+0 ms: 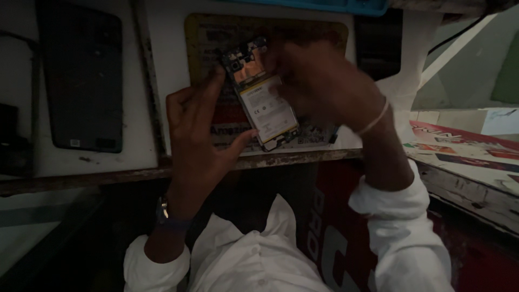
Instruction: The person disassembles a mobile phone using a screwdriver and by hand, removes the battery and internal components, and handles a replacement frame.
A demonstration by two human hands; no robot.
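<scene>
Phone: an opened phone (pixel 263 103), back cover off, tilted with its top toward the upper left; a pale battery with a yellow edge fills the middle, a copper-coloured patch and dark circuit parts sit above it.
Where it is: centre of the frame, held up just over the surface (pixel 135 162), above a worn yellow-edged mat (pixel 216 32).
Left hand (pixel 197 132): fingers spread and curled, thumb pressed to the phone's lower left edge, a fingertip against its upper left edge; it grips the phone by its sides.
Right hand (pixel 319 86): at the phone's upper right, blurred; I cannot tell whether its fingers are closed on anything or only touching the phone.
Hard to see: the room is dim; the phone's right edge is covered by the right hand, and the mat's print is partly hidden by both hands.
Cut off: a blue tray (pixel 324 5) at the top edge.
Count: one opened phone, one dark back cover (pixel 81 75) lying flat at the upper left, one mat, two hands in white sleeves, one thin band on the right wrist, one watch on the left.
</scene>
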